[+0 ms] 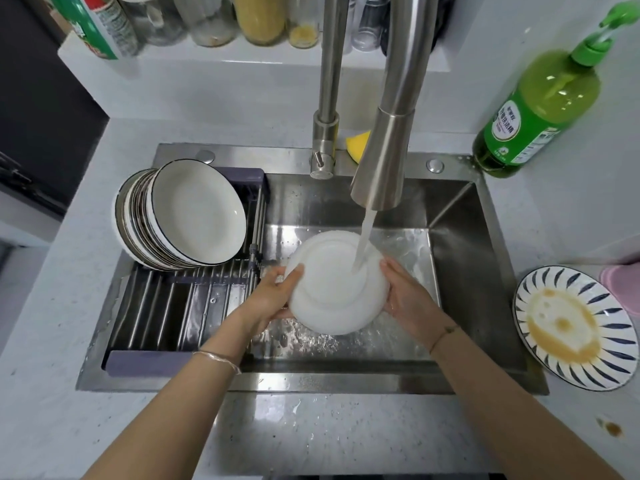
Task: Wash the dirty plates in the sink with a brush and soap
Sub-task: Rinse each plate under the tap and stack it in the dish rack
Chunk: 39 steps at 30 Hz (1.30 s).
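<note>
I hold a white plate over the steel sink, its underside facing up. Water from the faucet runs onto its right part. My left hand grips the plate's left rim, fingers curled over the edge. My right hand grips the right rim the same way. A dirty plate with blue stripes and a brown sauce stain lies on the counter to the right. A green soap bottle stands at the sink's back right corner. No brush is visible.
Several dark-rimmed white plates lean stacked on a drying rack over the sink's left half. A yellow sponge lies behind the faucet. Jars and bottles line the back shelf. A pink object sits at the far right.
</note>
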### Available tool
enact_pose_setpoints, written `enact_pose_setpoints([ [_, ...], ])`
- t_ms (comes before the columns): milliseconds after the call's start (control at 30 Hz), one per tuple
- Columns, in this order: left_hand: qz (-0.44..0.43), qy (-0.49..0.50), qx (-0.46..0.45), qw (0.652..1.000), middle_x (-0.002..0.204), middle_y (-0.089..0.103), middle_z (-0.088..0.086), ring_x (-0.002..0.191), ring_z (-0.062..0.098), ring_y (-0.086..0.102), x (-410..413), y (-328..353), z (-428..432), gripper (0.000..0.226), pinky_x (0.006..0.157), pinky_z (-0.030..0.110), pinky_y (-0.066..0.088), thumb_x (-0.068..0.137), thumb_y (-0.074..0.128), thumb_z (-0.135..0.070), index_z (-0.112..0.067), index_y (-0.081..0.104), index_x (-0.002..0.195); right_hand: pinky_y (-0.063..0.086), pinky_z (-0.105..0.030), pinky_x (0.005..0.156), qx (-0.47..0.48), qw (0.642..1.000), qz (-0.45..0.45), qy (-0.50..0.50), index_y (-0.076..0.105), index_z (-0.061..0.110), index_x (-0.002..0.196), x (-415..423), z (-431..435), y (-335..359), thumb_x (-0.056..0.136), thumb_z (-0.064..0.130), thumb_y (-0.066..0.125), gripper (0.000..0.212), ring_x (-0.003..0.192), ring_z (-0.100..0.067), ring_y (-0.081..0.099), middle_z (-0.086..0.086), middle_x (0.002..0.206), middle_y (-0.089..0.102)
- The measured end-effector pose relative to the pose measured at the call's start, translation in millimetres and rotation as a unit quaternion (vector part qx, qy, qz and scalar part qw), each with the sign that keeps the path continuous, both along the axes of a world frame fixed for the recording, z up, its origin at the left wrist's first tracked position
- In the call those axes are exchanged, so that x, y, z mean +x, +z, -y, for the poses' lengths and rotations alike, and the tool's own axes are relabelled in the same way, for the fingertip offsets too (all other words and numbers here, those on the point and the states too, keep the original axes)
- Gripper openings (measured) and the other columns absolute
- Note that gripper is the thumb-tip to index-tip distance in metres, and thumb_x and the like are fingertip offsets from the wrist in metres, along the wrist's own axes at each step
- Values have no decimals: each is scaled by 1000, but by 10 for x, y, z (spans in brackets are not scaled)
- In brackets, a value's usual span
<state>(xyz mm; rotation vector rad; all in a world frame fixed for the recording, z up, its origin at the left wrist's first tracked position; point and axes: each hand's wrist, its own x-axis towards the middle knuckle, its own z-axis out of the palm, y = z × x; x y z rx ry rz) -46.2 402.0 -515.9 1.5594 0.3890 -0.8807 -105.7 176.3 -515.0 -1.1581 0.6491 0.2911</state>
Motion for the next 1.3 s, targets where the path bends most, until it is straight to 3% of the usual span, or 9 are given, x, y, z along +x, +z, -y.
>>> enact_pose_setpoints([
  [200,-37,-74,-10,997,121,62,11,97,27,69,-199,42,234,42,74,41,61,92,54,-49,-24,37,122,53,-43,92,-44,998,-11,37,51,31,134,-243,316,65,99,35,46,36,120,-20,56,4,128,62],
  [433,-15,-106,-58,993,117,64,8,102,28,68,-320,78,421,41,78,45,60,96,35,-61,-31,43,123,57,-31,73,19,998,-30,-46,55,24,130,-542,526,89,100,28,40,33,110,-17,60,2,124,64],
  [633,5,-101,-49,994,116,62,3,109,26,61,-211,163,301,40,93,49,54,101,24,-57,-37,53,119,55,-36,89,90,994,11,-63,53,13,131,-434,306,174,96,23,47,37,118,-25,58,-8,126,63],
  [700,-4,-95,-58,994,111,61,-6,111,22,59,-188,191,268,32,101,49,48,101,23,-57,-44,51,110,58,-34,81,41,998,27,-50,55,13,125,-334,141,233,95,21,50,31,111,-25,61,-9,122,65],
  [800,-22,-96,-108,989,110,58,-9,108,22,59,-151,278,304,39,97,45,51,98,27,-61,-36,45,121,53,-19,59,-174,982,70,15,57,16,110,-217,-129,383,95,19,56,15,92,-20,63,-3,107,66],
  [933,-31,-76,-145,986,112,62,7,97,29,70,-60,409,488,69,78,40,60,80,46,-72,-17,54,121,42,-10,47,-436,867,183,157,55,16,119,-241,-449,471,96,22,55,24,65,-6,61,6,93,65],
  [1033,5,-49,-111,993,79,66,5,67,14,68,-66,391,575,54,59,26,55,90,57,-46,0,54,118,35,-15,50,-545,784,227,191,58,21,123,-333,-592,412,96,24,55,28,56,-10,54,5,80,68],
  [1133,6,5,-130,992,57,53,-3,53,10,55,-115,261,542,19,49,19,48,79,47,-27,-9,50,81,47,-26,59,-565,749,254,234,57,30,121,-358,-573,398,94,43,45,33,68,-11,62,8,85,71],
  [1300,-8,58,-180,982,88,67,3,81,18,62,-167,273,456,20,69,32,51,93,39,-18,-14,57,102,43,-33,102,-511,828,206,106,63,21,116,-324,-162,278,93,46,41,40,113,-6,54,8,119,62],
])
